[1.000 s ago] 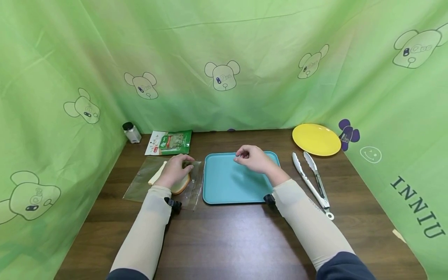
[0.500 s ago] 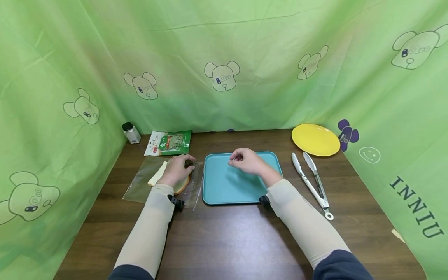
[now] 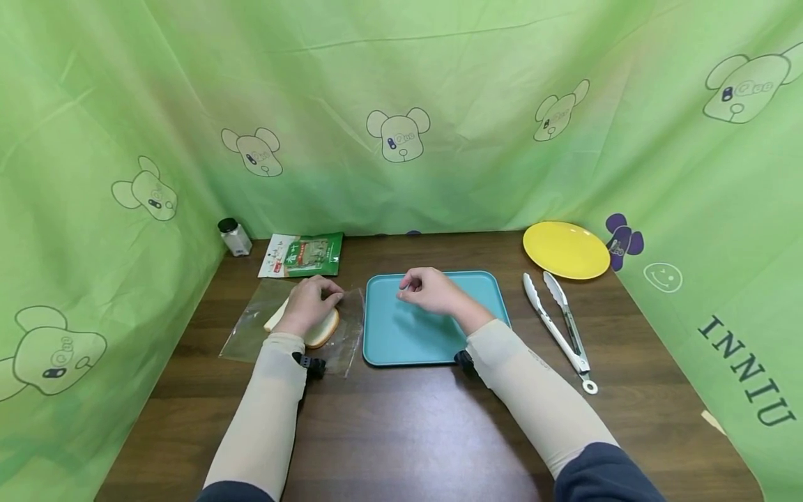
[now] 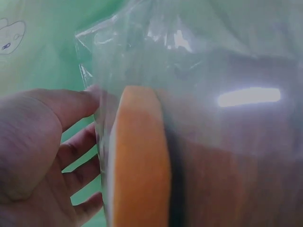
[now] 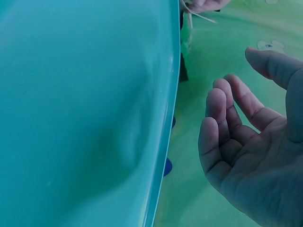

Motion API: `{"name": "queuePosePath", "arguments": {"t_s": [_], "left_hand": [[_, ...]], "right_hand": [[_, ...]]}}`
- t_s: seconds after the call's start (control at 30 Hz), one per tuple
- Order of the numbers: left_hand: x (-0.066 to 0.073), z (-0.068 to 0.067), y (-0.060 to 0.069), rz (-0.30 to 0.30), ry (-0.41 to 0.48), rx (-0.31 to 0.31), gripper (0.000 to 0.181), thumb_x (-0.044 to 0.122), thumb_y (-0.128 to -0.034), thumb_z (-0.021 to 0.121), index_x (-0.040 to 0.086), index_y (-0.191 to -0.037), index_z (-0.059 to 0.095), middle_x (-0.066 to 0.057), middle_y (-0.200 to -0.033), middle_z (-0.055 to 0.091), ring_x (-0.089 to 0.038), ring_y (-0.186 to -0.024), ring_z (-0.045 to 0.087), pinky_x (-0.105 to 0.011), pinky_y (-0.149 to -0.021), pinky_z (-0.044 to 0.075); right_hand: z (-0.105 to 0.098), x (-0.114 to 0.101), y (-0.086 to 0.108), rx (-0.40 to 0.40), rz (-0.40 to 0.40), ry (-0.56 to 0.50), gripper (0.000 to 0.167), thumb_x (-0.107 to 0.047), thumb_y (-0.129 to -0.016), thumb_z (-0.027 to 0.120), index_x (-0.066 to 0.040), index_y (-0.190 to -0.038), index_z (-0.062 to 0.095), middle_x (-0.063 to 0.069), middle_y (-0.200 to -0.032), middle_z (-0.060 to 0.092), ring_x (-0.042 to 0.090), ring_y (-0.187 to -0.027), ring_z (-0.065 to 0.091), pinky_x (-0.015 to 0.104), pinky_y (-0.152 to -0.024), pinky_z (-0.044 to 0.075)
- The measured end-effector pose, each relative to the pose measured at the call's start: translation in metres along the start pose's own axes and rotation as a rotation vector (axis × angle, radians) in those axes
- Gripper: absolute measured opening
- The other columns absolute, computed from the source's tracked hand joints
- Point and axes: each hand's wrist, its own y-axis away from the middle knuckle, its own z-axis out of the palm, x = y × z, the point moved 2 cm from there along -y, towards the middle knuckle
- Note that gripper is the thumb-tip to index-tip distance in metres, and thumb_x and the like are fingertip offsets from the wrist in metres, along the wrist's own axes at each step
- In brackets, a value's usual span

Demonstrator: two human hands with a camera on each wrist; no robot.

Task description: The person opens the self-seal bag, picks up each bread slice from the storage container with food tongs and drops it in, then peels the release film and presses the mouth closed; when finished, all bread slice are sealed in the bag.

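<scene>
On the left, a clear plastic bag (image 3: pixel 247 335) lies on the table with a slice of bread (image 3: pixel 323 330) inside it. My left hand (image 3: pixel 307 307) is over the bag, hiding the middle of the bread. In the left wrist view its thumb pinches the bag's edge, with the bread's orange-brown crust (image 4: pixel 141 161) close by under the plastic; the fingertips are partly hidden. My right hand (image 3: pixel 431 289) hovers above the blue tray (image 3: pixel 401 341), fingers loosely curled and holding nothing. In the right wrist view the thumb is apart from the fingers.
Metal tongs (image 3: pixel 564 335) lie right of the tray, and a yellow plate (image 3: pixel 567 249) sits behind them. A green packet (image 3: pixel 307 254) and a black-capped jar (image 3: pixel 235 238) stand at the back left. A green curtain (image 3: pixel 477 181) encloses the table.
My right hand has drifted left over the tray, towards the bag. The left hand has shifted slightly left and stays at the bag. Tray, tongs and plate have not moved.
</scene>
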Motion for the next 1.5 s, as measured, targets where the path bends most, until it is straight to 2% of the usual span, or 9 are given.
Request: {"name": "queuePosePath", "arguments": {"t_s": [0.1,0.37,0.7,0.87,1.0,1.23,1.5], "left_hand": [[-0.002,-0.004,0.002,-0.019,0.021,0.014,0.013,0.028,-0.1016,0.072,0.018,-0.103,0.079,-0.005,-0.119,0.07,-0.034,-0.121,0.06,-0.056,-0.112,0.036],[-0.008,-0.009,0.004,-0.024,0.029,0.07,0.017,0.029,-0.104,0.068,0.015,-0.106,0.077,-0.01,-0.125,0.071,-0.04,-0.126,0.06,-0.061,-0.114,0.033],[-0.01,-0.005,0.003,-0.015,0.019,0.056,0.016,0.03,-0.1037,0.069,0.017,-0.106,0.078,-0.009,-0.12,0.073,-0.038,-0.119,0.063,-0.06,-0.114,0.034],[-0.011,-0.006,0.002,-0.04,0.02,0.053,0.017,0.033,-0.1037,0.069,0.018,-0.106,0.078,-0.008,-0.12,0.074,-0.037,-0.12,0.063,-0.058,-0.115,0.034],[-0.012,-0.007,0.002,-0.069,0.022,0.051,0.017,0.033,-0.1034,0.069,0.019,-0.105,0.078,-0.007,-0.119,0.074,-0.036,-0.119,0.064,-0.057,-0.114,0.035],[-0.009,-0.008,0.002,-0.052,0.021,0.048,0.017,0.032,-0.1037,0.069,0.017,-0.106,0.078,-0.008,-0.121,0.074,-0.037,-0.121,0.063,-0.058,-0.115,0.034],[-0.01,-0.007,0.0,-0.05,0.024,0.053,0.016,0.03,-0.1033,0.069,0.017,-0.106,0.079,-0.008,-0.12,0.074,-0.037,-0.12,0.063,-0.057,-0.114,0.034]], "right_hand": [[0.004,-0.004,-0.004,-0.006,-0.004,0.018,0.018,-0.029,-0.096,0.078,-0.014,-0.104,0.072,0.0,-0.088,0.065,0.017,-0.079,0.057,0.032,-0.072,0.049],[0.02,-0.017,-0.015,-0.038,-0.038,0.043,0.018,-0.029,-0.097,0.078,-0.014,-0.104,0.072,0.0,-0.089,0.066,0.016,-0.08,0.059,0.032,-0.072,0.05],[0.036,-0.03,-0.036,-0.038,-0.079,0.121,0.015,-0.027,-0.098,0.075,-0.015,-0.107,0.074,-0.004,-0.088,0.067,0.014,-0.079,0.062,0.031,-0.073,0.052],[0.045,-0.039,-0.048,-0.038,-0.103,0.146,0.019,-0.024,-0.098,0.076,-0.011,-0.111,0.076,-0.004,-0.086,0.068,0.014,-0.078,0.063,0.032,-0.073,0.053],[0.053,-0.045,-0.056,-0.047,-0.108,0.165,0.021,-0.026,-0.099,0.074,-0.011,-0.115,0.076,-0.006,-0.089,0.07,0.011,-0.081,0.064,0.03,-0.076,0.054],[0.063,-0.052,-0.064,-0.038,-0.11,0.159,0.016,-0.025,-0.099,0.074,-0.014,-0.112,0.075,-0.007,-0.09,0.07,0.011,-0.083,0.065,0.031,-0.077,0.055],[0.069,-0.056,-0.07,0.0,-0.087,0.17,0.008,-0.023,-0.1,0.072,-0.017,-0.103,0.076,-0.007,-0.085,0.069,0.012,-0.076,0.063,0.03,-0.069,0.052]]}}
